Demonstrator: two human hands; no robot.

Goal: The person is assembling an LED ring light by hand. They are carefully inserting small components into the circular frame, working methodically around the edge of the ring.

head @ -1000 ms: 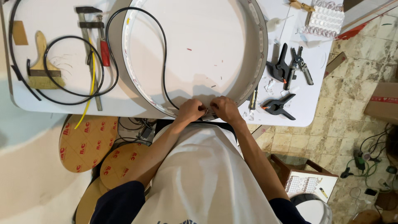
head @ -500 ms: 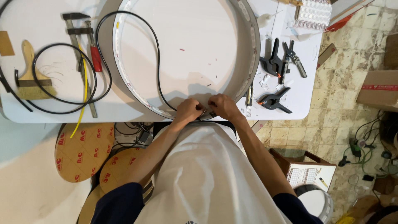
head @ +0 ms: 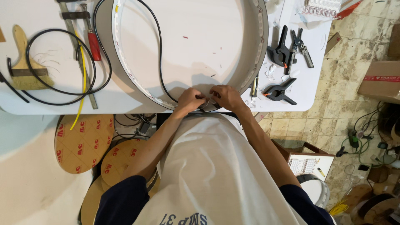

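A large round metal ring frame lies on the white table, with a strip of small lights along its inner wall. My left hand and my right hand meet at the ring's near edge, fingers pinched together on its rim and the strip there. What sits between the fingertips is too small to make out. A black cable runs across the ring's inside toward my hands.
A paint brush, coiled black cable, a bar clamp with a red handle and a yellow wire lie left. Black spring clamps and pliers lie right. Brown discs and boxes sit on the floor.
The view has shifted slightly, so the table sits a little higher and to the left in the frame. Both hands stay at the same spot on the ring's near edge.
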